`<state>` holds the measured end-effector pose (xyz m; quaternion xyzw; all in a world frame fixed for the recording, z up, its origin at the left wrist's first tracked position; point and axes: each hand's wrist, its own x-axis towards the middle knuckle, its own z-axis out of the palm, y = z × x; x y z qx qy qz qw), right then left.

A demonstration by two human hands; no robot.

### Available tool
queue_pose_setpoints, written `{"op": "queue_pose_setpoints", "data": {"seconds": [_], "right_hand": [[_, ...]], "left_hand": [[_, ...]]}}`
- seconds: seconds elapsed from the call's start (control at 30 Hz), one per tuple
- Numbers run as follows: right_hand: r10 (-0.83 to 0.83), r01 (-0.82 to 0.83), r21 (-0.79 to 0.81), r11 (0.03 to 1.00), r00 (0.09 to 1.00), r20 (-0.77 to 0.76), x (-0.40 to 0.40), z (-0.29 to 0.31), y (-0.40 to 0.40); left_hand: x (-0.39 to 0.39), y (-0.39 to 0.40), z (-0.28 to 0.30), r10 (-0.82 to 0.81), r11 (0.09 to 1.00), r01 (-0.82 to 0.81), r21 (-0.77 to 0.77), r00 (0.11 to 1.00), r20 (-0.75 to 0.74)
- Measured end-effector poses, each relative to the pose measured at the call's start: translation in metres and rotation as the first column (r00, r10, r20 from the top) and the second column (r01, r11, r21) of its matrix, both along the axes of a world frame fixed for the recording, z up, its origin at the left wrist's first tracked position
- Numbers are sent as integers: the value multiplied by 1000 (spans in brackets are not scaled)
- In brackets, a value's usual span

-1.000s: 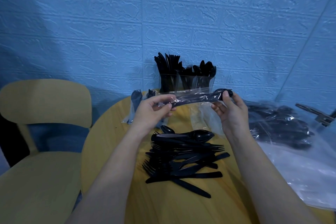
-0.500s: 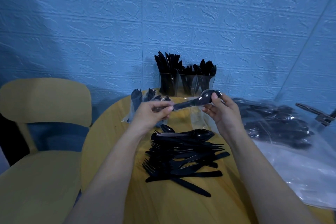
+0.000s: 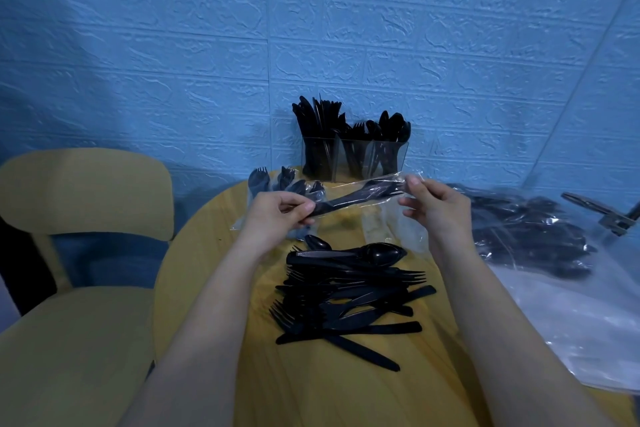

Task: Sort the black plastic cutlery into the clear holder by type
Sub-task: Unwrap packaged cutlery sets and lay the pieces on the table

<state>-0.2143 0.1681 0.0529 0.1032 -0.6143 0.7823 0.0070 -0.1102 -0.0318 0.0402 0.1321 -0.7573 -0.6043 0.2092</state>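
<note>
Left hand (image 3: 277,215): thumb and fingers pinch the handle end of a black fork (image 3: 356,198), held above the table.
Right hand (image 3: 433,206): thumb and fingertips pinch the far end of a clear wrapper (image 3: 388,184) near the fork's tines; the other fingers are loosely curled.
Black fork: lies almost level between the two hands, tines toward the right hand, its tine end inside the clear wrapper.
Clear holder (image 3: 355,159): stands at the far edge of the table against the blue wall (image 3: 311,28); it shows three compartments, each filled with upright black cutlery, the tallest bunch on the left.
Loose pile (image 3: 349,291): black forks, knives and spoons lie crossed over one another on the table, directly below the hands.
Wrapped pieces (image 3: 287,184): a few black forks in clear film lie near the table's far left edge, just behind the left hand.
Plastic bag (image 3: 554,253): a large clear bag with more black cutlery inside lies at the right, draped over the table's edge.
Table (image 3: 214,253): round, yellow wood.
Chair (image 3: 69,253): yellow, to the left of the table.
</note>
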Motion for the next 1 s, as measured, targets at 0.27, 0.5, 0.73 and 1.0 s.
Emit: {"op": "queue_pose_setpoints", "data": {"seconds": [0.27, 0.5, 0.73, 1.0], "right_hand": [[-159, 180, -294, 938, 983, 95, -14, 4, 17], [-280, 261, -439, 860, 960, 23, -18, 2, 18], [-26, 202, 409, 890, 918, -397, -12, -11, 8], [326, 236, 941, 244, 893, -309, -8, -22, 3]], "left_hand": [[1, -10, -1, 71, 993, -70, -97, 997, 13], [1, -15, -4, 211, 966, -210, -153, 977, -7], [1, -8, -3, 170, 943, -153, -295, 985, 35], [3, -3, -6, -57, 853, 202, -481, 952, 300]]}}
